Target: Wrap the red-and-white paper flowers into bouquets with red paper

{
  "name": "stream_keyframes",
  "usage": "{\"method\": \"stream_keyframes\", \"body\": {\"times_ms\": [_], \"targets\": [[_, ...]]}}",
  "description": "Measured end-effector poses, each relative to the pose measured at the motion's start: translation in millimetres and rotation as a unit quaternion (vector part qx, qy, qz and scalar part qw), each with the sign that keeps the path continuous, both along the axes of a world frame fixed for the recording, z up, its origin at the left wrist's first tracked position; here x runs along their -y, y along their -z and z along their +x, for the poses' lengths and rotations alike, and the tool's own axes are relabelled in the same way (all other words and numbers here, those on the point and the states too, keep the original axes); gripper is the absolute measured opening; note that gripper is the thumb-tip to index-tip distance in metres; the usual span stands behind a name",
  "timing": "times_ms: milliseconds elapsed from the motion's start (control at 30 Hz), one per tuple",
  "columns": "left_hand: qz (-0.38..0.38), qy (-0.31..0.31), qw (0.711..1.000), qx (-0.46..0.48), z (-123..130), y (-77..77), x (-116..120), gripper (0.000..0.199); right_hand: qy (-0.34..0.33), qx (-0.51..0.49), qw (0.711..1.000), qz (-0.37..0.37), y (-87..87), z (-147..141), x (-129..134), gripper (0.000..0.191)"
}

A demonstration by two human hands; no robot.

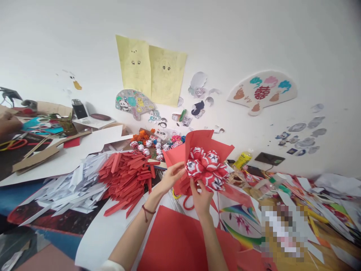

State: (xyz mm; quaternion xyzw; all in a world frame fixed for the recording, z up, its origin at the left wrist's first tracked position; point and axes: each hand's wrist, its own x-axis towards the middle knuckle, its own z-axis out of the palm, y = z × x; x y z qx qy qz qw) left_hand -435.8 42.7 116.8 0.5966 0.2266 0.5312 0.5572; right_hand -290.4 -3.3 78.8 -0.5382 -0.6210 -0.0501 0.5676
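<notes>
A bouquet of red-and-white paper flowers sits in front of me, backed by folded red wrapping paper. From the left side, my left hand grips the wrapping paper, fingers closed at its edge beside the flowers. My right hand is below the blooms, its thumb and fingers closed on the lower front of the bouquet. Part of what those fingers pinch is hidden. Under my forearms lies a flat red paper sheet. Red-handled scissors show partly beneath the bouquet.
To the left are piles of folded red paper strips and white paper strips. Small finished paper flowers stand behind them. Paper scraps and a yellow bottle clutter the right. Another person's hand is at far left.
</notes>
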Motion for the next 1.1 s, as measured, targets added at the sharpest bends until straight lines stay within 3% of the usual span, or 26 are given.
{"method": "stream_keyframes", "body": {"times_ms": [167,367,600,767,900,1100], "targets": [[-0.019,0.046,0.998,0.025,11.1,7.4,-0.2,0.039,0.006,0.021,1.0,-0.017,-14.5,4.8,9.1,0.028],[-0.048,-0.031,0.994,0.097,21.9,22.8,-1.3,0.034,-0.011,-0.001,0.997,-0.071,-23.9,1.0,13.1,0.031],[-0.071,-0.132,0.976,0.158,30.7,34.6,1.4,0.023,-0.021,-0.027,0.998,-0.058,-30.7,-3.9,14.4,0.027],[-0.095,-0.168,0.962,0.193,37.0,41.1,2.4,0.028,0.02,-0.016,0.999,-0.036,-30.9,-4.8,16.6,0.029],[-0.088,-0.274,0.943,0.168,38.8,41.2,5.7,0.032,0.093,0.022,0.995,0.035,-25.9,-4.0,15.4,0.026],[-0.035,-0.231,0.968,0.088,35.8,36.6,6.3,0.022,0.107,0.076,0.989,0.072,-19.9,-5.3,13.7,0.018]]}}
